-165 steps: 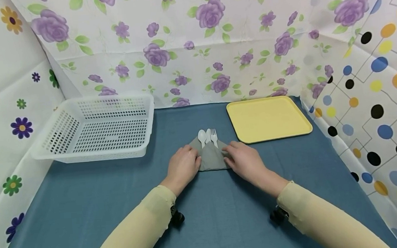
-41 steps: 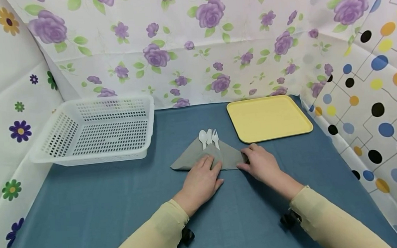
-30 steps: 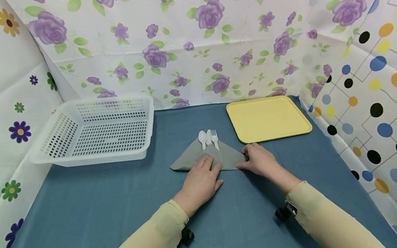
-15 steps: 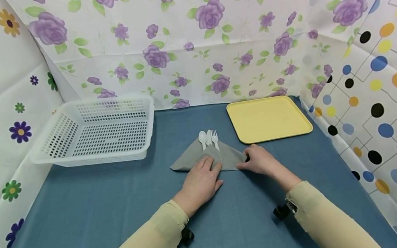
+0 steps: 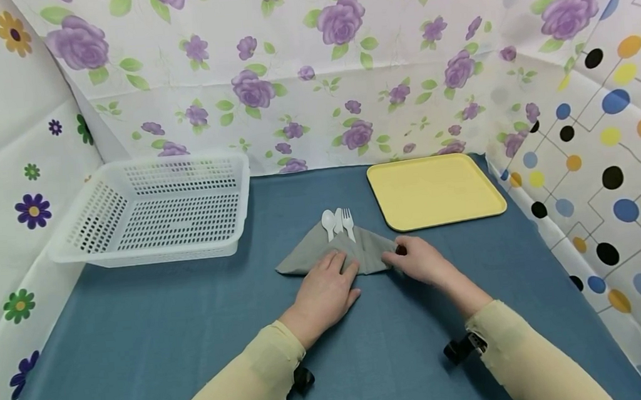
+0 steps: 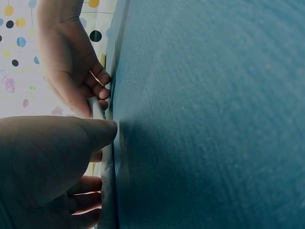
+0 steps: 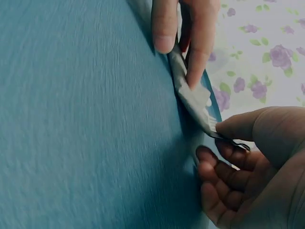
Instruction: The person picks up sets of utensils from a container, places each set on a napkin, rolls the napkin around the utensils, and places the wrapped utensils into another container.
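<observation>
A grey cloth napkin point(image 5: 302, 255), folded into a wide triangle, lies at the middle of the table. A white spoon point(image 5: 328, 222), a knife point(image 5: 339, 223) and a fork point(image 5: 347, 221) poke out of its pocket at the top, their handles hidden in the cloth. My left hand point(image 5: 322, 297) rests on the pocket's front with fingers extended. Between thumb and forefinger, my right hand point(image 5: 424, 262) pinches the napkin's right corner, slightly raised. In the right wrist view, the pinched napkin edge point(image 7: 194, 102) bends up from the table towards the right thumb.
A white perforated plastic basket point(image 5: 233, 243) stands at the back left. At the back right lies a yellow tray point(image 5: 435, 191). Blue cloth point(image 5: 195, 335) covers the table, with patterned sheets behind and on both sides.
Earlier both hands were at the napkin's sides; since then the left has moved onto its front and the side corners show spread. Just now the right hand has lifted the right corner, creasing the cloth.
</observation>
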`<act>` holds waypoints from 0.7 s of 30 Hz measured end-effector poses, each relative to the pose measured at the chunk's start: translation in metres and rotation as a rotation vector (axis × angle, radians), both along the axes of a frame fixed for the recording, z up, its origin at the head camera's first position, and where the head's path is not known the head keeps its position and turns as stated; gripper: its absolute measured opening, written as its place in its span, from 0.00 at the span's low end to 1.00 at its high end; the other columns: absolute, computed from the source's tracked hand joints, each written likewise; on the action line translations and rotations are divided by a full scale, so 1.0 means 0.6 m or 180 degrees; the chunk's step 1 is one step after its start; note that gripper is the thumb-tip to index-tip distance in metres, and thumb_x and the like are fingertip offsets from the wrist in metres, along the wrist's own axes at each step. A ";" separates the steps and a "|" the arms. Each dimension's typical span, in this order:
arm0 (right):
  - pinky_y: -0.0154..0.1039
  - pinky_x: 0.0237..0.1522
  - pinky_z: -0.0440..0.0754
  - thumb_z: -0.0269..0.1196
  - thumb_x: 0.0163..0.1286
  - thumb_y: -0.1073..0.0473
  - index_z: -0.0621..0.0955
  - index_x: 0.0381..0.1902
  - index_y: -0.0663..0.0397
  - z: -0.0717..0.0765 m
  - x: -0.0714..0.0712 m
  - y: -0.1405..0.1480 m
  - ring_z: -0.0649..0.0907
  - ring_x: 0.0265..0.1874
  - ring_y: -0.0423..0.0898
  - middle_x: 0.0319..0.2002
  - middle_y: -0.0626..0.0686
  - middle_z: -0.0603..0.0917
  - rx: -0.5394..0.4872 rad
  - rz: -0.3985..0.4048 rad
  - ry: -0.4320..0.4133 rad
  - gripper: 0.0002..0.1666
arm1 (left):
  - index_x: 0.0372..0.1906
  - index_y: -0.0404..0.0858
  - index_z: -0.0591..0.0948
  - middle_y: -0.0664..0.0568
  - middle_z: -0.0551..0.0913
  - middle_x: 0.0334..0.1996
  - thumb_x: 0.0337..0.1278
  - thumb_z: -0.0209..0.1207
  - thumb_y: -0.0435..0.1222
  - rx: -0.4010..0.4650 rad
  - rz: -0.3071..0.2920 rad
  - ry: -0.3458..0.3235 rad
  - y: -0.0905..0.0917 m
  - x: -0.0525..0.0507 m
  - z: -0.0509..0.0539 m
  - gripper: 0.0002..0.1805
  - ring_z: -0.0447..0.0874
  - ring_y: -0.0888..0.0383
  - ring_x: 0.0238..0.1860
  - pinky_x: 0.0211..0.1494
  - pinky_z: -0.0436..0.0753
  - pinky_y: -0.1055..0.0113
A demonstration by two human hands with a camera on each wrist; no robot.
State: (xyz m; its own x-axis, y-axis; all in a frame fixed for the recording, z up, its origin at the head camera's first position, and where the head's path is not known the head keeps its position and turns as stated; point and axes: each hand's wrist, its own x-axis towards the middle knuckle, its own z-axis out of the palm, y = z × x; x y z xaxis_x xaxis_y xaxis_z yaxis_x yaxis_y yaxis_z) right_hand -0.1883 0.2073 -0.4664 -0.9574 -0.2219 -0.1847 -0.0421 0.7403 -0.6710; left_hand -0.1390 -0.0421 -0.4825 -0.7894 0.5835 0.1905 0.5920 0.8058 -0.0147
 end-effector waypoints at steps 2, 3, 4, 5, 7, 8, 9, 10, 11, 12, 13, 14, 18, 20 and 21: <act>0.44 0.30 0.73 0.64 0.86 0.50 0.73 0.31 0.52 0.002 0.004 -0.005 0.77 0.24 0.49 0.26 0.52 0.78 -0.0083 -0.0050 0.0015 0.22 | 0.74 0.42 0.82 0.39 0.80 0.71 0.79 0.67 0.53 0.0003 -0.0001 0.0000 0.000 0.000 0.001 0.30 0.78 0.43 0.73 0.76 0.79 0.51; 0.44 0.31 0.76 0.64 0.86 0.50 0.75 0.32 0.53 0.003 0.006 -0.007 0.80 0.26 0.49 0.28 0.53 0.81 -0.0119 -0.0075 0.0004 0.21 | 0.74 0.42 0.82 0.39 0.80 0.71 0.79 0.67 0.53 -0.0003 -0.0003 0.0004 0.000 0.000 0.001 0.30 0.78 0.43 0.73 0.76 0.79 0.51; 0.45 0.31 0.77 0.65 0.85 0.48 0.77 0.33 0.54 0.004 0.008 -0.009 0.82 0.27 0.49 0.30 0.53 0.83 -0.0122 -0.0088 -0.0005 0.20 | 0.74 0.42 0.82 0.39 0.80 0.70 0.79 0.68 0.53 -0.0011 -0.0006 0.0013 0.000 0.000 0.001 0.30 0.78 0.43 0.73 0.76 0.79 0.51; 0.44 0.32 0.79 0.66 0.85 0.48 0.79 0.35 0.54 0.004 0.010 -0.012 0.83 0.29 0.49 0.31 0.53 0.86 -0.0110 -0.0094 -0.0015 0.19 | 0.74 0.42 0.82 0.39 0.81 0.70 0.78 0.68 0.53 -0.0016 -0.0010 0.0023 0.000 -0.001 0.002 0.30 0.78 0.44 0.73 0.76 0.79 0.52; 0.44 0.32 0.79 0.67 0.84 0.46 0.83 0.36 0.55 0.005 0.014 -0.017 0.84 0.28 0.48 0.32 0.53 0.88 -0.0038 -0.0096 -0.0037 0.20 | 0.73 0.42 0.83 0.39 0.81 0.70 0.78 0.68 0.53 -0.0023 -0.0018 0.0042 0.000 -0.001 0.002 0.30 0.78 0.44 0.73 0.76 0.79 0.52; 0.43 0.30 0.79 0.67 0.83 0.45 0.84 0.36 0.55 0.006 0.016 -0.019 0.83 0.27 0.48 0.30 0.53 0.89 0.0029 -0.0079 -0.0031 0.20 | 0.73 0.42 0.83 0.39 0.81 0.70 0.78 0.68 0.53 -0.0029 -0.0021 0.0049 0.000 -0.001 0.002 0.30 0.79 0.44 0.72 0.76 0.78 0.52; 0.43 0.29 0.77 0.68 0.83 0.45 0.85 0.35 0.55 0.006 0.018 -0.021 0.82 0.25 0.48 0.29 0.52 0.88 0.0103 -0.0077 -0.0018 0.20 | 0.73 0.42 0.83 0.39 0.81 0.70 0.78 0.68 0.53 -0.0033 -0.0024 0.0054 0.000 -0.001 0.002 0.30 0.79 0.44 0.72 0.76 0.78 0.52; 0.43 0.28 0.76 0.68 0.82 0.45 0.87 0.34 0.54 0.006 0.019 -0.023 0.80 0.23 0.47 0.27 0.51 0.88 0.0175 -0.0062 0.0018 0.21 | 0.73 0.42 0.83 0.39 0.81 0.70 0.78 0.68 0.53 -0.0033 -0.0026 0.0060 0.000 -0.001 0.002 0.30 0.79 0.44 0.72 0.76 0.78 0.52; 0.42 0.27 0.75 0.68 0.82 0.46 0.87 0.33 0.53 0.006 0.021 -0.025 0.79 0.22 0.47 0.26 0.50 0.88 0.0229 -0.0061 0.0060 0.20 | 0.73 0.42 0.83 0.39 0.81 0.69 0.78 0.68 0.53 -0.0035 -0.0027 0.0060 0.000 -0.001 0.002 0.30 0.79 0.44 0.72 0.76 0.78 0.52; 0.42 0.26 0.74 0.69 0.82 0.46 0.87 0.31 0.52 0.006 0.022 -0.027 0.77 0.21 0.46 0.25 0.50 0.86 0.0265 -0.0058 0.0109 0.20 | 0.74 0.42 0.82 0.39 0.81 0.69 0.78 0.68 0.53 -0.0035 -0.0030 0.0059 0.000 -0.001 0.002 0.30 0.79 0.44 0.72 0.76 0.78 0.52; 0.42 0.26 0.73 0.69 0.82 0.47 0.85 0.29 0.51 0.006 0.024 -0.029 0.76 0.20 0.46 0.23 0.50 0.85 0.0297 -0.0054 0.0169 0.21 | 0.74 0.42 0.82 0.39 0.81 0.70 0.78 0.68 0.53 -0.0032 -0.0032 0.0060 -0.001 -0.001 0.002 0.30 0.79 0.44 0.72 0.76 0.78 0.52; 0.42 0.26 0.72 0.69 0.82 0.47 0.83 0.27 0.51 0.007 0.025 -0.030 0.76 0.19 0.46 0.22 0.50 0.83 0.0303 -0.0047 0.0230 0.22 | 0.74 0.42 0.82 0.39 0.81 0.70 0.78 0.68 0.53 -0.0031 -0.0035 0.0060 -0.001 -0.001 0.002 0.30 0.79 0.44 0.72 0.76 0.78 0.52; 0.42 0.26 0.69 0.69 0.82 0.51 0.76 0.23 0.49 0.008 0.031 -0.037 0.73 0.19 0.46 0.20 0.49 0.75 0.0253 -0.0032 0.0487 0.25 | 0.73 0.42 0.83 0.39 0.81 0.69 0.78 0.69 0.52 -0.0005 -0.0048 0.0069 -0.001 -0.001 0.002 0.30 0.79 0.44 0.72 0.76 0.79 0.51; 0.43 0.26 0.69 0.70 0.81 0.53 0.76 0.23 0.49 0.008 0.033 -0.041 0.72 0.19 0.46 0.20 0.49 0.73 0.0201 -0.0013 0.0609 0.24 | 0.73 0.42 0.83 0.40 0.82 0.69 0.77 0.69 0.52 0.0005 -0.0055 0.0081 -0.002 -0.002 0.002 0.30 0.79 0.44 0.71 0.75 0.79 0.51; 0.43 0.27 0.70 0.71 0.81 0.54 0.77 0.24 0.49 0.008 0.034 -0.043 0.73 0.20 0.46 0.21 0.49 0.74 0.0177 -0.0006 0.0674 0.23 | 0.73 0.42 0.83 0.40 0.82 0.69 0.77 0.69 0.52 0.0013 -0.0059 0.0085 -0.002 -0.002 0.001 0.29 0.79 0.43 0.71 0.75 0.79 0.51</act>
State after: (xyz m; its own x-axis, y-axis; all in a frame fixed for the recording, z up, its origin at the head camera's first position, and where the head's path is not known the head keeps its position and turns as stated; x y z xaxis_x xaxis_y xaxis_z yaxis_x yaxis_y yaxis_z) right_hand -0.1677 0.1817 -0.4616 -0.9766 -0.2151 0.0087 -0.1763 0.7762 -0.6053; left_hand -0.1403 -0.0431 -0.4817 -0.7730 0.5972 0.2139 0.6064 0.7947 -0.0274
